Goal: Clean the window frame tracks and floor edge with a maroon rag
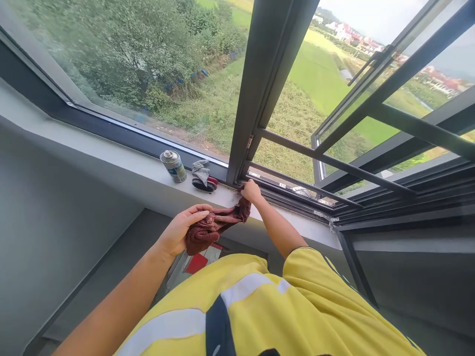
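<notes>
A dark red-brown cloth [208, 228] stretches between both hands. Its bunched end is gripped by my left hand [187, 222], held in front of the sill with the fingers closed around the folds. My right hand [251, 192] is closed on the other end and presses it into the corner of the dark window frame [237, 163], at the bottom track. The fingertips of that hand are partly hidden. Just left of it, a scrubbing brush [204, 184] lies on the sill with a crumpled grey cloth [201, 171] on top.
A spray can [173, 166] stands on the white sill [122, 165], against the frame. Dark metal bars [334, 165] cross the right-hand opening, and beyond them a window sash [356, 94] is swung outward. Dirt marks the sill near my right hand.
</notes>
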The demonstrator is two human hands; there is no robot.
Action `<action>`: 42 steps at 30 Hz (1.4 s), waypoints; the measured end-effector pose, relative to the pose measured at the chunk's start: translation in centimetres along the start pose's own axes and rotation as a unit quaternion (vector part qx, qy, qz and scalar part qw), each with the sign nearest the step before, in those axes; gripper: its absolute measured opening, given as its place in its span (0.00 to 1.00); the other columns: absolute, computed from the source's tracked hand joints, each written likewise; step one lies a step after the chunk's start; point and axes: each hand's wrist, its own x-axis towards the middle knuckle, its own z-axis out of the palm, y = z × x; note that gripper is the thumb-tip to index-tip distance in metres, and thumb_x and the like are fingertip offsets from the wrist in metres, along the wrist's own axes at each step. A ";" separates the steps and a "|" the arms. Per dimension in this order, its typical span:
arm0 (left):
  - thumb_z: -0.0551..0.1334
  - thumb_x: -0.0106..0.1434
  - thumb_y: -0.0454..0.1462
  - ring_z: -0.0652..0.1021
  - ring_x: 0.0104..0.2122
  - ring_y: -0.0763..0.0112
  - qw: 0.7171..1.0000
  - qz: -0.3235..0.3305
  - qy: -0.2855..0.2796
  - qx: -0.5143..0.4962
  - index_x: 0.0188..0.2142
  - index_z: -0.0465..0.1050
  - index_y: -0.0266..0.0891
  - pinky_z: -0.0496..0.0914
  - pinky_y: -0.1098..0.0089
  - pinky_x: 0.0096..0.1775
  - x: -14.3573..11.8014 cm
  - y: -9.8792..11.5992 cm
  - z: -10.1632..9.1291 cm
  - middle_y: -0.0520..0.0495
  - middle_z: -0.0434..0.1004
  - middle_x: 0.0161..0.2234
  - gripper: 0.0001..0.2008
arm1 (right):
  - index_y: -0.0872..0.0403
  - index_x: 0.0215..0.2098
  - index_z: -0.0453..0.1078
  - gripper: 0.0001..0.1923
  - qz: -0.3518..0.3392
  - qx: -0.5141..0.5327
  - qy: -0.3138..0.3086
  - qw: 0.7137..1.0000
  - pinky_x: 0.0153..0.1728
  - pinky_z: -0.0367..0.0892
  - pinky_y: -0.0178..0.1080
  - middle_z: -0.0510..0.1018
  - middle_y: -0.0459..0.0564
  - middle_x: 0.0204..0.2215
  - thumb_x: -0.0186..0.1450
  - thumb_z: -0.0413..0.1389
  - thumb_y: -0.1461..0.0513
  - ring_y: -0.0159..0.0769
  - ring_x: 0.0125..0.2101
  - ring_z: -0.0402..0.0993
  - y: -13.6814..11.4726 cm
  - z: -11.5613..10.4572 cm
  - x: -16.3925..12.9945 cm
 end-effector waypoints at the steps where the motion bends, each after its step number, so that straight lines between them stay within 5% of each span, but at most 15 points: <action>1: 0.65 0.53 0.32 0.79 0.29 0.65 1.000 0.000 0.001 -0.001 0.40 0.70 0.35 0.75 0.67 0.30 -0.1 0.0 -0.1 0.42 0.78 0.35 0.14 | 0.55 0.45 0.72 0.15 -0.002 0.002 0.027 1.000 0.40 0.67 0.38 0.67 0.57 0.45 0.64 0.49 0.61 0.41 0.39 0.72 -0.1 0.2 0.1; 8: 0.65 0.53 0.32 0.79 0.29 0.66 0.999 -0.018 0.023 0.017 0.40 0.69 0.35 0.75 0.68 0.31 1.0 -0.7 0.2 0.41 0.78 0.34 0.14 | 0.55 0.49 0.68 0.18 -0.096 -0.049 0.096 0.990 0.42 0.67 0.39 0.66 0.58 0.48 0.69 0.39 0.64 0.42 0.47 0.63 -1.1 4.2 0.8; 13: 0.65 0.53 0.33 0.79 0.30 0.67 0.999 -0.014 0.022 0.023 0.40 0.70 0.36 0.75 0.70 0.32 0.7 -0.8 -0.4 0.42 0.79 0.35 0.14 | 0.59 0.45 0.68 0.16 0.075 -0.013 0.097 0.992 0.40 0.67 0.38 0.67 0.60 0.45 0.68 0.40 0.67 0.41 0.43 0.68 2.4 4.3 -2.3; 16: 0.64 0.53 0.32 0.79 0.31 0.66 0.999 -0.008 0.036 0.010 0.40 0.70 0.36 0.75 0.70 0.33 0.1 -0.6 -0.8 0.43 0.79 0.35 0.14 | 0.58 0.44 0.68 0.15 0.148 0.015 0.104 0.983 0.37 0.68 0.39 0.68 0.58 0.43 0.69 0.42 0.62 0.39 0.37 0.72 2.1 3.4 -2.4; 22: 0.63 0.53 0.31 0.79 0.28 0.67 0.998 -0.027 0.050 0.032 0.39 0.70 0.35 0.75 0.70 0.30 0.8 -0.3 -0.1 0.43 0.78 0.33 0.12 | 0.54 0.44 0.67 0.13 0.023 0.016 0.132 0.991 0.37 0.66 0.36 0.70 0.55 0.42 0.69 0.42 0.62 0.38 0.39 0.72 -2.5 3.6 1.6; 25: 0.63 0.53 0.31 0.79 0.28 0.67 0.997 -0.028 0.055 0.048 0.39 0.70 0.35 0.75 0.70 0.31 1.6 -0.4 0.6 0.43 0.78 0.32 0.12 | 0.53 0.43 0.67 0.13 0.060 0.026 0.146 0.987 0.37 0.64 0.35 0.71 0.54 0.42 0.69 0.42 0.62 0.37 0.40 0.72 0.6 4.4 0.7; 29: 0.64 0.53 0.32 0.79 0.30 0.67 0.998 -0.035 0.020 0.057 0.39 0.71 0.35 0.75 0.70 0.32 1.7 -0.8 0.8 0.43 0.78 0.34 0.12 | 0.55 0.44 0.66 0.13 0.233 0.046 0.158 0.959 0.36 0.63 0.35 0.70 0.54 0.43 0.68 0.43 0.60 0.38 0.39 0.72 8.5 4.4 -4.3; 32: 0.65 0.52 0.33 0.78 0.29 0.68 0.998 -0.037 0.003 0.050 0.38 0.71 0.36 0.75 0.71 0.31 1.3 -0.8 0.6 0.44 0.78 0.35 0.13 | 0.56 0.44 0.66 0.14 0.320 0.052 0.172 0.930 0.36 0.63 0.37 0.70 0.55 0.42 0.68 0.42 0.61 0.38 0.38 0.72 10.8 3.7 -5.9; 38: 0.69 0.48 0.36 0.78 0.30 0.66 0.995 -0.056 -0.018 0.076 0.38 0.72 0.37 0.75 0.70 0.31 2.3 -0.3 2.7 0.45 0.78 0.34 0.17 | 0.53 0.41 0.67 0.12 0.092 0.044 0.163 0.981 0.38 0.62 0.34 0.70 0.49 0.42 0.68 0.43 0.61 0.34 0.39 0.70 4.2 4.3 -1.2; 40: 0.70 0.47 0.36 0.78 0.30 0.66 0.994 -0.067 -0.023 0.087 0.38 0.72 0.37 0.75 0.70 0.32 3.1 -0.4 3.8 0.45 0.78 0.34 0.17 | 0.53 0.41 0.66 0.11 0.114 0.049 0.161 0.979 0.37 0.62 0.35 0.71 0.49 0.42 0.68 0.43 0.60 0.35 0.39 0.70 4.6 4.7 -0.7; 42: 0.71 0.46 0.37 0.78 0.31 0.65 0.992 -0.075 -0.029 0.096 0.38 0.72 0.37 0.75 0.69 0.33 3.7 -0.6 4.7 0.45 0.79 0.35 0.18 | 0.53 0.42 0.66 0.12 0.188 0.065 0.163 0.966 0.36 0.62 0.35 0.71 0.51 0.42 0.68 0.44 0.59 0.36 0.38 0.71 7.6 5.0 -2.1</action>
